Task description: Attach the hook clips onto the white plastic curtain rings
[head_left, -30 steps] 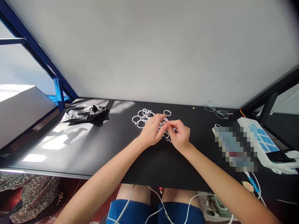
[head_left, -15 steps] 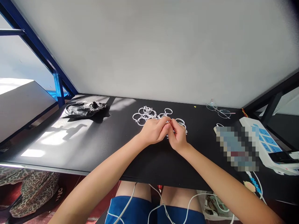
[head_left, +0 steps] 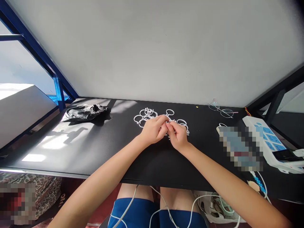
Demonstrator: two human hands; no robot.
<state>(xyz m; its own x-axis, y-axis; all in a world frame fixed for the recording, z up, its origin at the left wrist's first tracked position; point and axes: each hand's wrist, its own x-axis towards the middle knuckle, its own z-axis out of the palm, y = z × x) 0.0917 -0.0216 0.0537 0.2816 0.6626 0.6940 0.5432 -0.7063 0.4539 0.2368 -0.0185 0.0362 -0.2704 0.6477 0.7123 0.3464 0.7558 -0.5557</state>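
Note:
Several white plastic rings [head_left: 145,116] lie in a loose pile on the black table [head_left: 99,142], just beyond my hands. My left hand [head_left: 153,129] and my right hand [head_left: 177,136] meet fingertip to fingertip over the near edge of the pile. Both are closed in a pinch on a white ring piece [head_left: 167,124] held between them. More rings [head_left: 182,124] lie just right of my right hand. Most of the held piece is hidden by my fingers.
A crumpled black plastic bag [head_left: 85,111] lies at the far left of the table. Wire-framed glasses [head_left: 220,110] rest at the far right near the wall. A white and blue power strip [head_left: 270,142] and a blurred object [head_left: 239,147] sit at the right.
My hands have drawn closer together and shifted slightly toward the pile. The right hand's fingers now press against the left hand's on the ring piece.

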